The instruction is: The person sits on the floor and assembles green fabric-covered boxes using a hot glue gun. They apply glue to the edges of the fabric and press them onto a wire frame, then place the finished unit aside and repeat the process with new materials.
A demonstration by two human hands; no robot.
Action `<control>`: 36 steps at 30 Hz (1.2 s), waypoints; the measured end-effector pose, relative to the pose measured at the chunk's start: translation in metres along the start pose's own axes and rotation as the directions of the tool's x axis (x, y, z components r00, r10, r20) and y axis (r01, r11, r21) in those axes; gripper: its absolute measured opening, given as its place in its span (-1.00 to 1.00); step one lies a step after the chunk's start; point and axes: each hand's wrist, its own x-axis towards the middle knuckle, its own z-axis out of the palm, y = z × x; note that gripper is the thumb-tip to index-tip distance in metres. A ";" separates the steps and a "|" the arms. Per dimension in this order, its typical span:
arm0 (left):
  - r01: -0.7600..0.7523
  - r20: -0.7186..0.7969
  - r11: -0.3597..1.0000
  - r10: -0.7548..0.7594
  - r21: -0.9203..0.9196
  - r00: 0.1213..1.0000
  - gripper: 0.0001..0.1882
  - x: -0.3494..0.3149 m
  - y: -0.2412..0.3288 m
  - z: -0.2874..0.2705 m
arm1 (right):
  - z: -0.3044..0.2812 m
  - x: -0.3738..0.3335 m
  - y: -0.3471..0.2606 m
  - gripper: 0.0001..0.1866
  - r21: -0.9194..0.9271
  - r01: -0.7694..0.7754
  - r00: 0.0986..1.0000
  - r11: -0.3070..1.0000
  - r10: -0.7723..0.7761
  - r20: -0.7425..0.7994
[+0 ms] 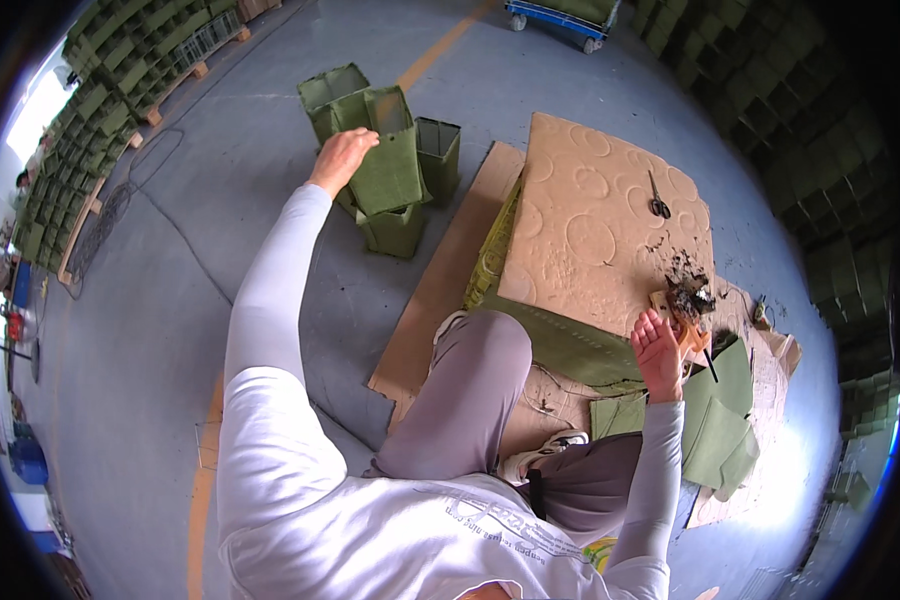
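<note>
At the left, my left hand [344,158] is closed at the left side of an open-topped green box [388,165], thumb and fingers against its wall. That box leans over several similar green boxes [438,155] clustered on the floor. My right hand [656,352] is open, palm turned up and fingers stretched, with nothing on it. It hovers by the near right corner of a cardboard-topped block [590,230]. Close beside it lies an orange-handled tool [690,338], partly hidden, next to a heap of dark scraps [690,297].
Black scissors [659,206] lie on the cardboard top. Flat green pieces [720,425] are spread on cardboard at my right. A blue cart [560,18] stands at the far edge. Green boxes are stacked on pallets [80,230] at left, with cables [120,200] nearby.
</note>
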 end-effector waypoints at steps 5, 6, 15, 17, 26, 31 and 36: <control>0.049 -0.182 0.993 -0.029 0.106 0.983 -0.67 -0.013 0.015 -0.011 | -0.004 0.003 0.004 -0.67 -0.002 -0.080 0.996 0.997 0.080 -0.032; 0.118 -0.299 0.991 -0.096 0.058 0.949 -0.63 -0.009 0.037 -0.020 | -0.005 0.003 0.004 -0.69 -0.012 -0.097 0.995 0.995 0.097 -0.032; 0.163 0.130 0.401 -0.110 -0.901 0.985 -0.77 0.007 0.325 -0.001 | 0.100 0.005 0.027 -0.61 -0.376 0.185 0.983 0.908 -0.176 0.060; 0.233 0.239 0.292 -0.013 -0.928 0.971 -0.77 0.010 0.383 0.006 | 0.136 -0.003 0.018 -0.55 -0.439 0.444 0.892 0.781 -0.432 0.133; 0.331 0.340 -0.126 -0.054 -0.935 0.939 -0.71 -0.017 0.468 -0.017 | 0.103 -0.048 -0.003 -0.75 -0.637 0.540 0.767 0.551 -0.634 0.103; 0.318 0.290 0.081 -0.245 -0.945 0.925 -0.72 -0.051 0.489 -0.006 | 0.116 -0.066 0.009 -0.81 -0.924 0.370 0.650 -0.091 -0.686 0.328; 0.230 0.191 0.131 -0.259 -0.964 0.947 -0.67 -0.076 0.438 -0.061 | 0.107 -0.059 0.016 -0.83 -0.959 0.275 0.757 -0.060 -0.602 0.255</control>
